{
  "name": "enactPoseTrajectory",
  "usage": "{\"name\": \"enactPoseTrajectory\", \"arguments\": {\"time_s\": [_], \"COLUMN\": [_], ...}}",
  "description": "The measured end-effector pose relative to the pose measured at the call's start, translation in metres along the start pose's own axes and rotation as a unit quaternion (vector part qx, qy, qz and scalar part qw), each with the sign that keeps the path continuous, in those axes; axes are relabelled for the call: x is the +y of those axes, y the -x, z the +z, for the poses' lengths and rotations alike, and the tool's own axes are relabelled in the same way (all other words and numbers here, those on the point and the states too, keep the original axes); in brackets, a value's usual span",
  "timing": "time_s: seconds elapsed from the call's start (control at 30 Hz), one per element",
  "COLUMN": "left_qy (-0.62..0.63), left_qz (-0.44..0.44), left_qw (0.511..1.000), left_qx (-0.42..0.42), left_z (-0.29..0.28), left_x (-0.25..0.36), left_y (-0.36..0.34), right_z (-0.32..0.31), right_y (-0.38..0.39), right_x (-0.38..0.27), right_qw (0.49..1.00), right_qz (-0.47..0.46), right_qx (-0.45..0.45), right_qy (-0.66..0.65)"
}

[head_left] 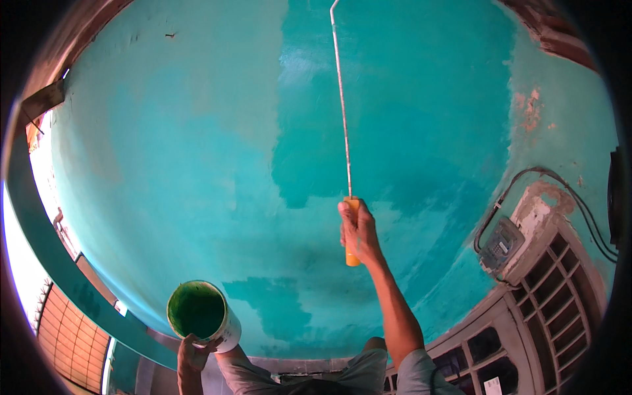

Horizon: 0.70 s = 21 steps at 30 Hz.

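My right hand (360, 232) is wrapped round the yellow handle (353, 259) of a long paint roller. Its thin, paint-flecked metal rod (344, 118) runs up the wall and bends at the top edge of the view, where the roller head is out of sight. At lower left my left hand (195, 353) grips a white paint bucket (228, 327) low on its side. The bucket tilts so that its mouth shows, the inside coated dark green. In front is a turquoise wall (164, 171) with a darker, fresher-looking painted area (401, 118) at its upper middle and right.
A grey meter box (501, 245) with black cables (559, 176) is fixed to the wall at right. Below it stand a paned door and window frame (520, 309). A teal beam (62, 270) curves along the left, beside a tiled roof (72, 329). Bare plaster patches (530, 108) show at upper right.
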<state>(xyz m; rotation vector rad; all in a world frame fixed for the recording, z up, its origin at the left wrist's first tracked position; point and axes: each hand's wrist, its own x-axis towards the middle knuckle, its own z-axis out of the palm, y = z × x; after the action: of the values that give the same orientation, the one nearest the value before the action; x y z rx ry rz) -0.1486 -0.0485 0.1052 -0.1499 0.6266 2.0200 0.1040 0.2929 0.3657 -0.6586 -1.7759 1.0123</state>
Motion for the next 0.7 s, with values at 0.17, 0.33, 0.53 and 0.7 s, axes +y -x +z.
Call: {"name": "enactPoseTrajectory", "arguments": {"time_s": [0.17, 0.33, 0.53, 0.7], "left_qy": [-0.063, -0.368, -0.31, -0.062], "left_qz": [0.014, 0.248, 0.074, 0.034], "left_qw": [0.998, 0.896, 0.944, 0.993], "left_qx": [0.0, 0.009, -0.081, -0.098], "left_z": [0.032, -0.071, 0.012, -0.031], "left_x": [-0.007, -0.008, 0.001, -0.002], "left_y": [0.015, -0.047, 0.012, -0.017], "right_z": [0.049, 0.065, 0.056, 0.084], "right_y": [0.068, 0.028, -0.07, -0.029], "right_x": [0.091, 0.051, -0.05, 0.013], "right_qw": [0.997, 0.998, 0.994, 0.996], "right_qz": [0.008, -0.031, -0.095, -0.082], "right_qx": [0.05, 0.037, 0.037, 0.042], "right_qy": [0.055, 0.03, 0.029, 0.014]}}
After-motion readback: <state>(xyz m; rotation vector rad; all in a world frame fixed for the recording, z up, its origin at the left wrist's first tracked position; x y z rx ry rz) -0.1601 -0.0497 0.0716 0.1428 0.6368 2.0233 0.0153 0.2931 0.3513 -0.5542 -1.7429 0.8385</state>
